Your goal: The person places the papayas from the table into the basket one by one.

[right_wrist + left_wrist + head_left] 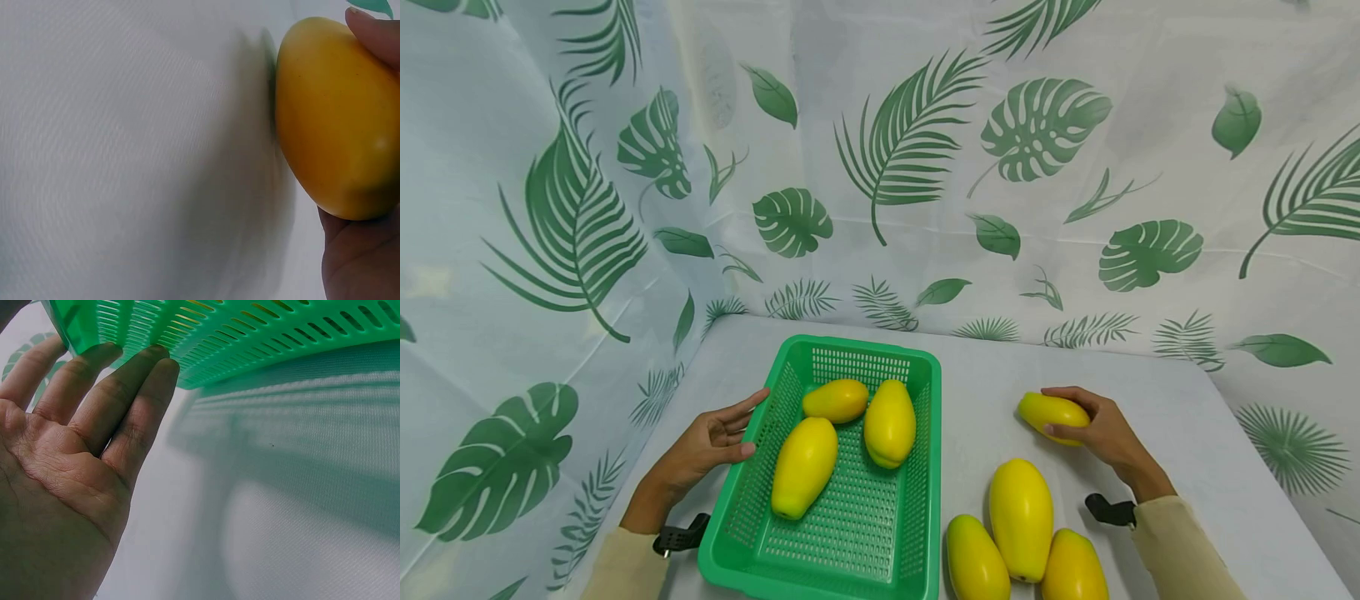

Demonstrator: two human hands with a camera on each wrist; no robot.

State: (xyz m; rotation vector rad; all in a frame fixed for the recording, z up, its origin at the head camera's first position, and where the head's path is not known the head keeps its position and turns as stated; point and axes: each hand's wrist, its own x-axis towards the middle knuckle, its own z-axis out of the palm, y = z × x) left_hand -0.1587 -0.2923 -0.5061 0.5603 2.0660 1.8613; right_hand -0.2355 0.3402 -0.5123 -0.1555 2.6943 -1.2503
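My right hand (1105, 429) grips a yellow papaya (1051, 417), fingers over its far side and thumb on the near side. The right wrist view shows that papaya (340, 119) close up, at the white tabletop. On the left, my left hand (711, 446) is at the long side of a green plastic basket (934, 467). Its fairly straight fingertips touch the slotted outer wall (250, 344) in the left wrist view. Inside the basket lie three papayas: one at the back (835, 401), one at the right (890, 423) and one at the left (805, 467).
Three more papayas lie together right of the basket: a tall one (1021, 517), a greenish one (977, 558) and one at the right (1073, 571). The white-covered table (981, 375) meets a leaf-patterned sheet (925, 250) behind. Dark bands sit on both wrists.
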